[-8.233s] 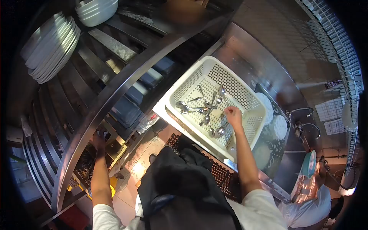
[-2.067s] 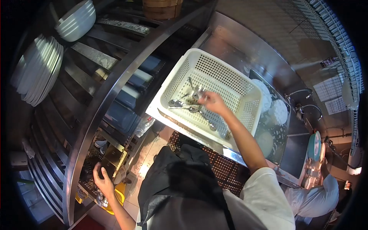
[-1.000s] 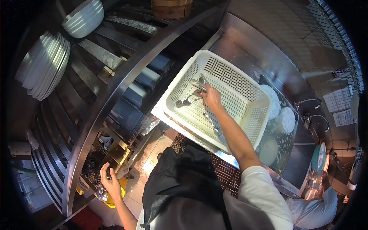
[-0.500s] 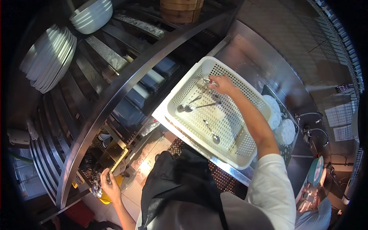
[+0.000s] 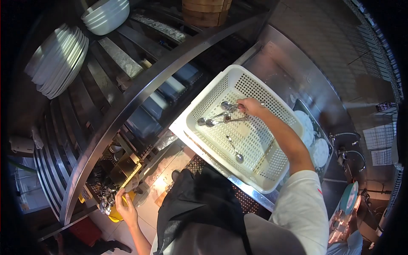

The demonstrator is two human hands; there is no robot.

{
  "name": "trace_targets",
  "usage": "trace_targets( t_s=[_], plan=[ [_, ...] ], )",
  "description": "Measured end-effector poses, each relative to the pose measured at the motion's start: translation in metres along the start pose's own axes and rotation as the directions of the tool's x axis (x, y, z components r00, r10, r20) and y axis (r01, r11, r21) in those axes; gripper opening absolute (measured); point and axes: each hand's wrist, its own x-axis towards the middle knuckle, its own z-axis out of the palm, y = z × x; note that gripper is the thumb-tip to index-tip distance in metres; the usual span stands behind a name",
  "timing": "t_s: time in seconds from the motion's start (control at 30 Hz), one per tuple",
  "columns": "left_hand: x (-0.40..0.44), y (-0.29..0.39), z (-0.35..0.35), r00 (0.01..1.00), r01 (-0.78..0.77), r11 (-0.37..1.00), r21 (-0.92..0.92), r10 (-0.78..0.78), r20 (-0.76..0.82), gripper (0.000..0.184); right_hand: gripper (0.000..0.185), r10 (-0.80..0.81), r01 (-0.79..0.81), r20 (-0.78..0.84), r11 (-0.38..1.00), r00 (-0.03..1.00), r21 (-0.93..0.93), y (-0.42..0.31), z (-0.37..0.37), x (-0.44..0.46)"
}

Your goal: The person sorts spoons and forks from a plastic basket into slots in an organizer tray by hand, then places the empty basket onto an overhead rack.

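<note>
My right hand (image 5: 251,106) is inside a white perforated plastic basket (image 5: 272,163), its fingers closed around metal spoons (image 5: 226,105) whose bowls stick out to the left. Just below them, more spoons (image 5: 210,122) lie crossed on the basket floor. A single spoon (image 5: 239,158) rests apart, nearer the basket's front side. At the lower left, my left hand (image 5: 126,208) has its thumb and fingers apart and curved, with nothing visible in it. It is beside a yellow container (image 5: 115,214) and a cluster of metal cutlery (image 5: 106,199) under the shelf.
A slatted metal shelf with a curved-looking edge (image 5: 140,87) holds stacked white plates (image 5: 59,61), white bowls (image 5: 106,17) and a wooden bucket (image 5: 207,12). Right of the basket are white dishes (image 5: 319,153) on a tray and taps (image 5: 346,140). Another person's sleeve (image 5: 346,246) shows lower right.
My right hand has come slightly nearer within the basket and now has spoons gathered in its fingers. My left hand stays near the cutlery, slightly shifted.
</note>
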Motion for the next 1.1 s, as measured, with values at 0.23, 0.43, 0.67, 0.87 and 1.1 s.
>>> trace_targets(
  t_s=[0.23,0.43,0.67,0.87,1.1],
  plan=[
    [0.018,0.005,-0.003,0.999,-0.021,0.999,-0.030,0.022,0.040,0.018,0.026,0.029,-0.036,0.037,0.975,0.999,0.221,-0.024,0.018,-0.003],
    [0.022,-0.010,-0.006,0.999,-0.027,0.999,-0.048,0.029,0.039,0.018,0.013,-0.049,0.067,-0.191,0.994,0.980,0.089,-0.035,0.017,0.002],
    [0.018,-0.005,-0.008,0.999,-0.039,0.999,-0.019,0.040,0.036,0.018,0.017,-0.223,0.237,-0.099,0.959,0.970,0.155,-0.094,0.028,0.027],
    [0.011,-0.013,-0.012,1.000,-0.022,1.000,-0.013,0.022,0.010,0.018,0.016,-0.240,0.238,-0.145,0.971,0.960,-0.028,-0.096,0.035,0.032],
    [0.011,-0.004,-0.004,0.998,-0.010,0.999,-0.036,0.012,0.055,0.017,0.024,-0.155,0.178,-0.144,0.972,0.977,0.157,-0.081,0.024,-0.004]
  ],
)
